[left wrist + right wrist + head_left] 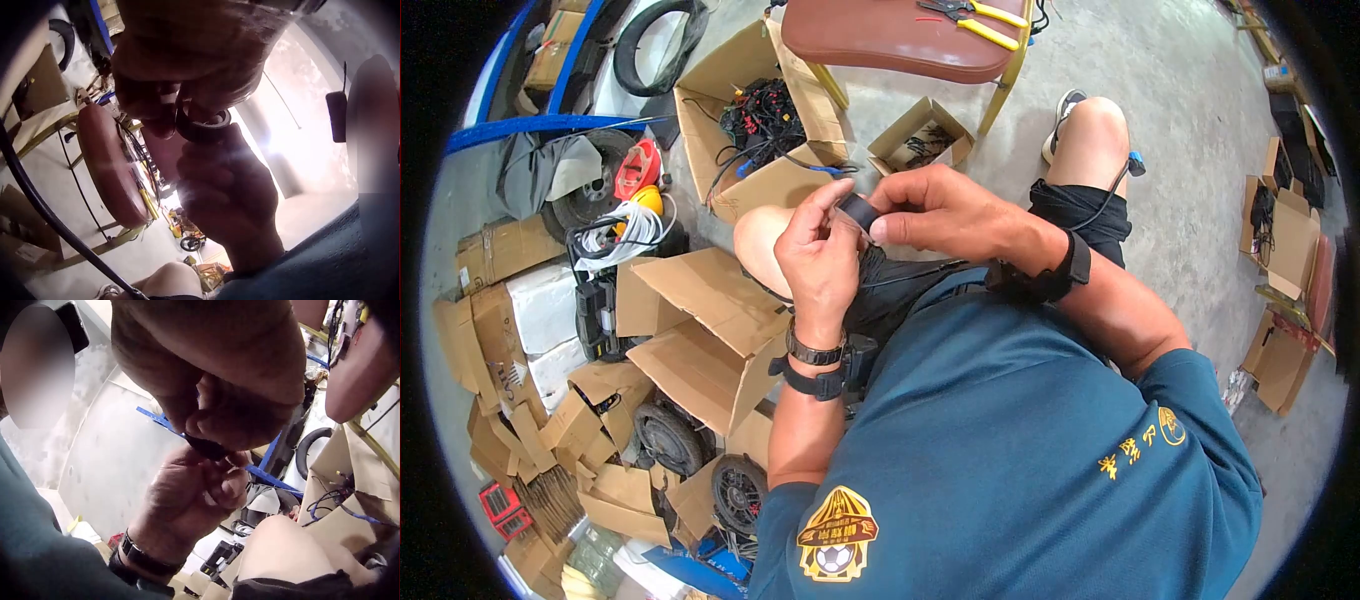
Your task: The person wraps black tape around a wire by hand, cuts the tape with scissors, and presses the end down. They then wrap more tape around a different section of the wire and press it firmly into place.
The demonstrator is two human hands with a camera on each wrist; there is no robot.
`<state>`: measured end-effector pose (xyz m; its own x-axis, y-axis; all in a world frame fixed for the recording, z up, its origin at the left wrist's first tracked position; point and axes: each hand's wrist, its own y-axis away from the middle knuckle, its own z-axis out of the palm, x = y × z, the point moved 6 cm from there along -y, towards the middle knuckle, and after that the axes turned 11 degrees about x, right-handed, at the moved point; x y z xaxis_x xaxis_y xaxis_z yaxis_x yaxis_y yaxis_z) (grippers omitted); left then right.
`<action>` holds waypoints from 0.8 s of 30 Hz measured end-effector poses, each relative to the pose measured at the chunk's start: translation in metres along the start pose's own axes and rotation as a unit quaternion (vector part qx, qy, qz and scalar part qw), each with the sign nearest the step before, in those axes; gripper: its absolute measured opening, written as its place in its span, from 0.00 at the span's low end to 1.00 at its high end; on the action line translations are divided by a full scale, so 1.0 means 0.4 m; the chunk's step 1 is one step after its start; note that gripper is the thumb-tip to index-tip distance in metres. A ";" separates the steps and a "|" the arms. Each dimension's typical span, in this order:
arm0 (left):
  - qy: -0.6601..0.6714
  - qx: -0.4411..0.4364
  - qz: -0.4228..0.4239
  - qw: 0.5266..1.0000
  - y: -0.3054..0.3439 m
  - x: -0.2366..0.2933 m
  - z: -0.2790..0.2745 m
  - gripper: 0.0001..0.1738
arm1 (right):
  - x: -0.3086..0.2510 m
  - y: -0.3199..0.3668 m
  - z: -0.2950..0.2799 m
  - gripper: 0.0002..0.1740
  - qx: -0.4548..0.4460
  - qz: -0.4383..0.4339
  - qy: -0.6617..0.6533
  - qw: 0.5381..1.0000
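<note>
Both hands meet in front of the chest around a roll of black tape [859, 211], whose ring shape and hollow core show in the left wrist view. The left hand [822, 262] grips the roll, with its fingers along the left side. From the other side the right hand [948, 212] pinches at the roll's edge with thumb and fingers. In the right wrist view, dark tape [207, 447] shows between the right hand [219, 369] above and the left hand [187, 490] below. A black cable [910, 272] crosses the lap below the hands.
A brown padded chair [890, 40] stands ahead, bearing yellow-handled pliers [990, 30]. Beside it are a carton [825, 100] of tangled wires and a smaller box [890, 160]. Left of the knee is an open carton [700, 365]; tyres [670, 440] and more boxes lie beyond.
</note>
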<state>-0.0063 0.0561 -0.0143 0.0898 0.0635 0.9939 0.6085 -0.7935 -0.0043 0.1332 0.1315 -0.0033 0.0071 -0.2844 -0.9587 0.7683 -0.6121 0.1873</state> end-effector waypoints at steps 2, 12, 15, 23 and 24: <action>0.009 0.009 -0.018 1.000 0.008 0.023 0.002 0.14 | 0.005 0.003 -0.004 0.12 0.001 0.036 -0.025 0.999; 0.082 -0.013 -0.036 0.996 0.009 0.038 0.008 0.18 | 0.034 -0.015 -0.036 0.18 0.038 0.027 -0.090 0.995; 0.096 -0.026 -0.018 0.995 0.011 0.039 0.007 0.19 | 0.034 -0.015 -0.039 0.19 0.041 0.020 -0.101 0.994; 0.114 -0.031 0.016 0.993 0.015 0.045 -0.004 0.19 | 0.043 -0.013 -0.045 0.22 0.037 0.034 -0.114 0.992; 0.117 -0.024 0.021 0.993 0.016 0.045 -0.004 0.18 | 0.046 -0.013 -0.044 0.22 0.032 0.035 -0.123 0.991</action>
<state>-0.0024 0.0512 0.0036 -0.0744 -0.1080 0.9914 0.5689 -0.8211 -0.0468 0.1407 0.1424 -0.0256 -0.1025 -0.4945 -0.8631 0.7298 -0.6270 0.2725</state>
